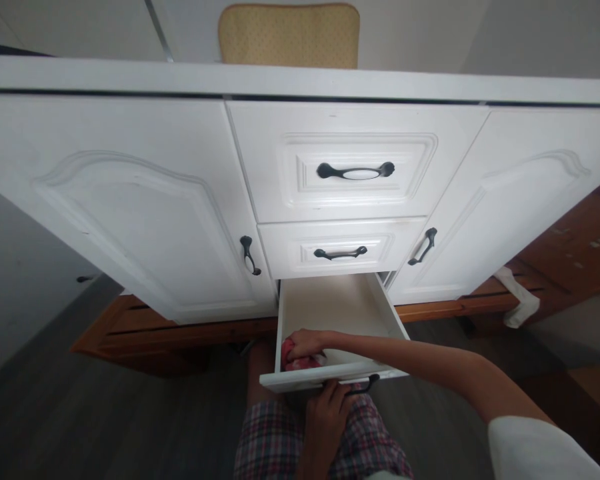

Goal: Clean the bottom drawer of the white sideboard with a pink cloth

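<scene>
The bottom drawer (393,319) of a white cabinet stands pulled out, its pale inside mostly bare. My right hand (307,342) reaches in from the right and is closed on a red cloth (300,364) at the drawer's front left corner. My left hand (330,403) comes up from below, over my plaid-clad knee, and grips the dark handle (369,383) on the drawer front.
Two closed drawers (355,172) (340,253) sit above the open one, with closed cabinet doors (130,207) (505,200) on both sides. A yellow chair back (289,35) shows over the countertop. A white cloth (519,305) hangs on wooden boards at the right. The floor is grey.
</scene>
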The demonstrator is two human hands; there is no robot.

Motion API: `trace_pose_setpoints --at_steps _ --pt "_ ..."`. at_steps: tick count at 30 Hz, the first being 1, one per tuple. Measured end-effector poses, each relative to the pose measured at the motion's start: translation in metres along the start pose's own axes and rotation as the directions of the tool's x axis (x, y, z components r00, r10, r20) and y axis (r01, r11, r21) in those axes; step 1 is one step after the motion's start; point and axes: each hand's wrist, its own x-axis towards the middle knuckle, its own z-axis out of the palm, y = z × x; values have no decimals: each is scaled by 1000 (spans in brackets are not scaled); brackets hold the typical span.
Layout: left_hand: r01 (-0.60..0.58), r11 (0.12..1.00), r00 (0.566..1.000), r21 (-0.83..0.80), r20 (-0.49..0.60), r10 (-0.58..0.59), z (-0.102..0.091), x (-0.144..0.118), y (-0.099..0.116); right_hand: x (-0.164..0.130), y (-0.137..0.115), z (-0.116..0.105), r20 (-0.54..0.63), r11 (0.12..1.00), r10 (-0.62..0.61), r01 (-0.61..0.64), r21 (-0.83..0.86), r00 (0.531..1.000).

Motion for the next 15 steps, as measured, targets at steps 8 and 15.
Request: trace_pose_setpoints --at_steps 8,15 --pt "14 1000 999 -28 31 -13 -8 4 0 -58 10 -51 -343 994 -29 62 87 939" --pt "5 999 999 -37 -35 -6 -6 9 3 -155 56 -22 -814 569 325 588 575 482"
